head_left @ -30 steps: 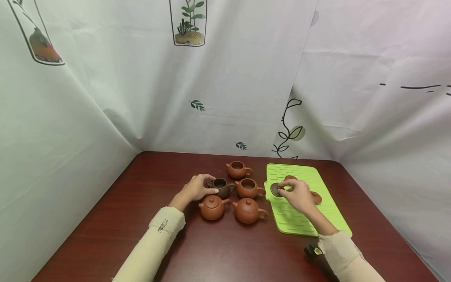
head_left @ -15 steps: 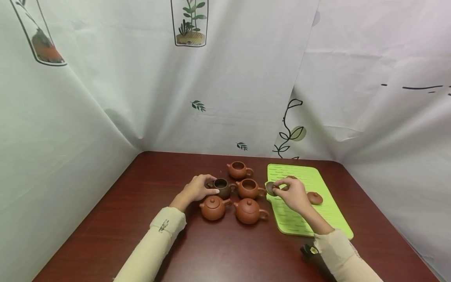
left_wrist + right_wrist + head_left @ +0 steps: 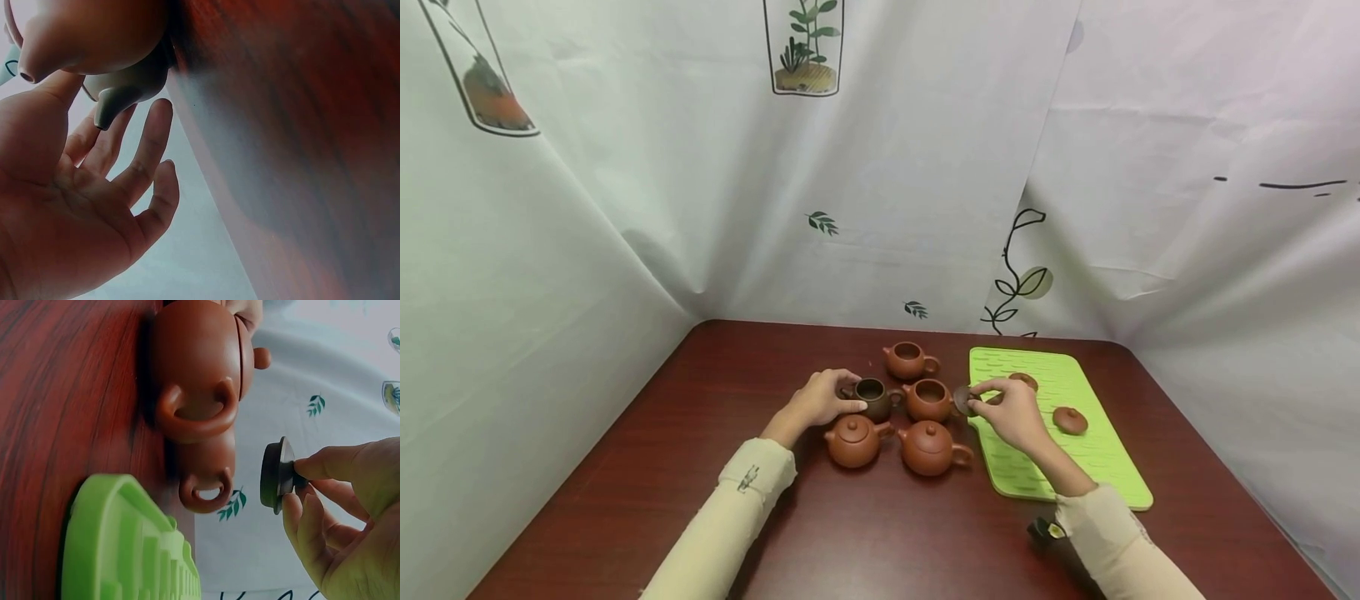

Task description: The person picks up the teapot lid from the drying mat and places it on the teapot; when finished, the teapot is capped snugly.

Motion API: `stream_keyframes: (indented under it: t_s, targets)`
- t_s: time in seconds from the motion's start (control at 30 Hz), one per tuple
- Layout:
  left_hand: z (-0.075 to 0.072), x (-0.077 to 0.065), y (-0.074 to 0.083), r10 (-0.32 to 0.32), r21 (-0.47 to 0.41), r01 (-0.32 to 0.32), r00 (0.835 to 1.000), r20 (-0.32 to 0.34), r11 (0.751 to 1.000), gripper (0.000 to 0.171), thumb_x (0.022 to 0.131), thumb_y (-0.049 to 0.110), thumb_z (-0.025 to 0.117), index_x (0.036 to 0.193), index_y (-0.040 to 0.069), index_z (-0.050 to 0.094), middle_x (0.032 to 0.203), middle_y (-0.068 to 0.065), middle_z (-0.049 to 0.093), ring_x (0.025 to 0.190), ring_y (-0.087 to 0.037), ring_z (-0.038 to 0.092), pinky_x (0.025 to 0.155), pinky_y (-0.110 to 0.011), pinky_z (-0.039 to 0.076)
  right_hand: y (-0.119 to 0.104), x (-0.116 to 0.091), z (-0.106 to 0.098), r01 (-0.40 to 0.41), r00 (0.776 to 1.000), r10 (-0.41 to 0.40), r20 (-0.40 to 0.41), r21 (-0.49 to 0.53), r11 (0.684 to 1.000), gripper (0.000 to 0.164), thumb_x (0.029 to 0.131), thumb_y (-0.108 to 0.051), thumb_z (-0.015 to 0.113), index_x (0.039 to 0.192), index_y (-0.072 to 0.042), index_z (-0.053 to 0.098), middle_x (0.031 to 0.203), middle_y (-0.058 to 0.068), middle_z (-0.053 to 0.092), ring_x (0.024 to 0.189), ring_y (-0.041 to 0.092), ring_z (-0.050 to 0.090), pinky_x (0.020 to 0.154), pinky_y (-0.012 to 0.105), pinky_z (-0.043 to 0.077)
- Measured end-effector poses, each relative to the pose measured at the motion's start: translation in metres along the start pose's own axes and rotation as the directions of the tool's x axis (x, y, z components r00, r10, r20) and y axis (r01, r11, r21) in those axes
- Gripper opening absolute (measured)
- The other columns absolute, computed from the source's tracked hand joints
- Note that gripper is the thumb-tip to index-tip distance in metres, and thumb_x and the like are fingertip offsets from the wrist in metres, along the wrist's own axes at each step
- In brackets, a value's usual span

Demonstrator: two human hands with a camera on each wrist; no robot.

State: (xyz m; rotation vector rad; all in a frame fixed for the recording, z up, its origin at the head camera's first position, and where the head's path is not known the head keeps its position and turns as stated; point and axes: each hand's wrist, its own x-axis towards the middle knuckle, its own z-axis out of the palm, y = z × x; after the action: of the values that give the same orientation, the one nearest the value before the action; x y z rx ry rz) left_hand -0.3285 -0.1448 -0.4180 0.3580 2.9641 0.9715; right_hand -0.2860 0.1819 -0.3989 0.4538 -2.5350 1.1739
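My left hand (image 3: 822,402) holds the small dark brown teapot (image 3: 874,404), thumb on its near side and fingers toward the back. That pot is uncovered. In the left wrist view its spout (image 3: 111,106) points toward the palm. Thumb and fingertips of my right hand (image 3: 1017,418) pinch a dark lid (image 3: 963,402) by its knob. This lid is held in the air near the handle of an uncovered reddish teapot (image 3: 927,402); its underside faces left in the right wrist view.
Two lidded reddish teapots (image 3: 853,443) (image 3: 927,450) stand in front, and another uncovered teapot (image 3: 906,362) stands behind. A green ridged mat (image 3: 1026,475) on the right bears two reddish lids (image 3: 1070,420) (image 3: 1024,381). A black object (image 3: 1041,531) is by the right sleeve.
My right hand has carried the dark lid leftward, from over the green mat to beside the reddish teapot's handle. My left hand stays on the dark teapot.
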Motion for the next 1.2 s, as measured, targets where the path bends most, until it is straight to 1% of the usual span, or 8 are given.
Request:
stream_keyframes:
  t_s: [0.2,0.33,0.43,0.7,0.83,0.97,1.07,1.2]
  targets:
    - [0.002,0.001,0.0,0.007,-0.008,-0.007,1.0,-0.009,1.0,0.048,0.084,0.039,0.08,0.126,0.021,0.067,0.119,-0.002,0.069,0.114,-0.024,0.062,0.094,-0.054,0.046,-0.004,0.004,0.008,-0.013,1.0,0.013,0.012,0.021,1.0,0.012,0.084,-0.004,0.077,0.096,-0.004,0.077,0.089,0.012,0.073,0.063,0.016,0.066,0.049,0.028,0.044]
    - [0.002,0.001,0.0,0.012,-0.012,-0.012,1.0,-0.009,1.0,0.048,0.084,0.038,0.08,0.126,0.02,0.067,0.119,-0.003,0.069,0.114,-0.024,0.063,0.094,-0.053,0.046,-0.007,0.006,0.013,-0.025,0.999,0.024,0.026,0.052,0.998,0.012,0.085,-0.003,0.076,0.097,-0.004,0.076,0.094,0.013,0.072,0.065,0.026,0.068,0.05,0.029,0.044]
    - [0.002,0.001,0.0,0.012,-0.013,-0.012,1.0,-0.007,1.0,0.048,0.084,0.038,0.08,0.126,0.02,0.067,0.12,-0.003,0.069,0.115,-0.024,0.062,0.094,-0.053,0.046,-0.008,0.006,0.016,-0.033,0.999,0.03,0.035,0.072,0.997,0.012,0.085,-0.003,0.076,0.097,-0.003,0.075,0.092,0.013,0.072,0.063,0.029,0.068,0.048,0.028,0.045]
    - [0.002,0.002,0.0,0.027,-0.014,-0.027,1.0,0.004,1.0,0.048,0.084,0.037,0.08,0.126,0.018,0.067,0.121,-0.004,0.068,0.116,-0.025,0.061,0.095,-0.051,0.047,-0.013,0.01,0.022,-0.023,0.999,0.021,0.026,0.087,0.996,0.011,0.084,-0.004,0.077,0.094,-0.004,0.076,0.085,0.009,0.072,0.059,0.029,0.066,0.047,0.028,0.046]
    - [0.002,0.002,-0.001,0.032,-0.017,-0.032,0.999,0.0,0.999,0.047,0.084,0.036,0.08,0.126,0.017,0.067,0.12,-0.004,0.069,0.116,-0.025,0.062,0.095,-0.051,0.047,-0.017,0.011,0.023,-0.021,0.999,0.018,0.037,0.085,0.996,0.011,0.083,-0.004,0.078,0.095,-0.004,0.076,0.084,0.009,0.072,0.055,0.021,0.063,0.047,0.027,0.044]
    - [0.002,0.002,-0.001,0.038,-0.024,-0.038,0.999,-0.001,0.999,0.048,0.084,0.035,0.08,0.126,0.017,0.066,0.12,-0.004,0.069,0.115,-0.024,0.062,0.095,-0.05,0.047,-0.021,0.013,0.026,-0.002,1.0,0.001,0.026,0.048,0.999,0.011,0.082,-0.005,0.079,0.093,-0.004,0.076,0.085,0.009,0.072,0.051,0.01,0.054,0.047,0.025,0.041]
    - [0.002,0.002,0.0,0.041,-0.022,-0.041,0.999,0.001,0.999,0.048,0.084,0.036,0.08,0.126,0.017,0.066,0.12,-0.004,0.069,0.115,-0.025,0.062,0.095,-0.051,0.047,-0.024,0.014,0.028,0.006,1.0,-0.006,0.015,0.019,1.0,0.011,0.081,-0.006,0.08,0.091,-0.005,0.076,0.081,0.007,0.071,0.049,0.01,0.049,0.047,0.025,0.039]
    - [0.002,0.001,-0.001,0.044,-0.022,-0.043,0.999,0.001,0.999,0.048,0.084,0.036,0.08,0.126,0.017,0.066,0.12,-0.005,0.069,0.115,-0.025,0.062,0.095,-0.051,0.047,-0.028,0.016,0.032,0.0,1.0,-0.001,0.015,0.017,1.0,0.011,0.08,-0.007,0.081,0.09,-0.007,0.076,0.083,0.005,0.071,0.057,0.014,0.054,0.053,0.027,0.043]
